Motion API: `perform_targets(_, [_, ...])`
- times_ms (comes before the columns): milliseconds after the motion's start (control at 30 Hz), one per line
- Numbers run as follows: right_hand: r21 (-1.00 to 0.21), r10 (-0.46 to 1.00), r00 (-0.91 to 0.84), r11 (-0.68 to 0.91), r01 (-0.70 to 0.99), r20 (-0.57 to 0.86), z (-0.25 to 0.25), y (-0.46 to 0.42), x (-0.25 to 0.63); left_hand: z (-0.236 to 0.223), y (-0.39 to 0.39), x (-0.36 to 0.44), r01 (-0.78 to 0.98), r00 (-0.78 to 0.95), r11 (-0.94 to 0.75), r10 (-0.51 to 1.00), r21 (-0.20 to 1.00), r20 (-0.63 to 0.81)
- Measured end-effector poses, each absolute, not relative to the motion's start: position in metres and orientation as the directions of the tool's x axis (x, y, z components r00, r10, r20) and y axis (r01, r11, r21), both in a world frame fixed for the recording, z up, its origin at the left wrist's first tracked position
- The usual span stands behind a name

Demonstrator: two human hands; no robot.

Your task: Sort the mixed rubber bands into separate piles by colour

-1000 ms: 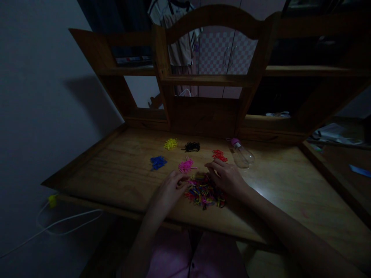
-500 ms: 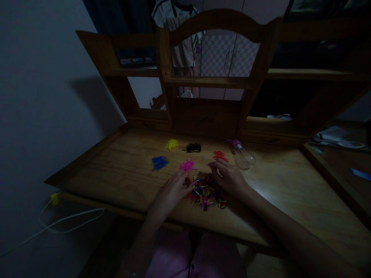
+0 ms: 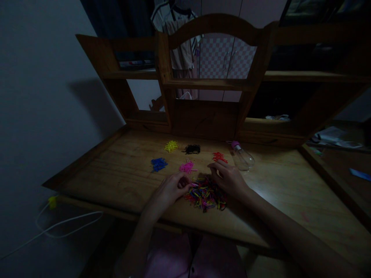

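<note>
Dim counter (image 3: 110, 173): my left fingers (image 3: 183, 190) are drawing closer together than a second ago at the mixed pile (image 3: 205, 195), near-pinching; can't tell hold, right fingers (image 3: 218, 165) likewise.

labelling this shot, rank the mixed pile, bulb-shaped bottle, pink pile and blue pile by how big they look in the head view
1. Mixed pile
2. Bulb-shaped bottle
3. Pink pile and blue pile: too alike to rank
</note>
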State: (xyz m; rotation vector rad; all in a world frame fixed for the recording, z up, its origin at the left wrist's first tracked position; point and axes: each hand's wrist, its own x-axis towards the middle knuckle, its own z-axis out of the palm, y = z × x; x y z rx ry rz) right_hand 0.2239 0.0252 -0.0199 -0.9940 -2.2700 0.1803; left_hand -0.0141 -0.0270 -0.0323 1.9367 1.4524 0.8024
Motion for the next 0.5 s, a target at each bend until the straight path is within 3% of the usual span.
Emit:
perform_targets(167, [-0.36,0.702,-0.51,0.701,0.615,0.496,-0.022,0.026,0.224,-0.027,-0.03,-0.018,0.549,0.236,-0.221,0.966,0.806,0.104])
perform_targets(267, [-0.364,0.704,-0.51,0.7,0.614,0.494,-0.023,0.026,0.225,-0.024,-0.027,-0.02,0.516,0.159,-0.186,0.98,0.836,0.12])
perform_targets(500, [-0.375,0.699,-0.514,0.707,0.6,0.496,-0.024,0.027,0.224,-0.024,-0.008,-0.024,0.627,-0.069,-0.195,0.95,0.755,0.304])
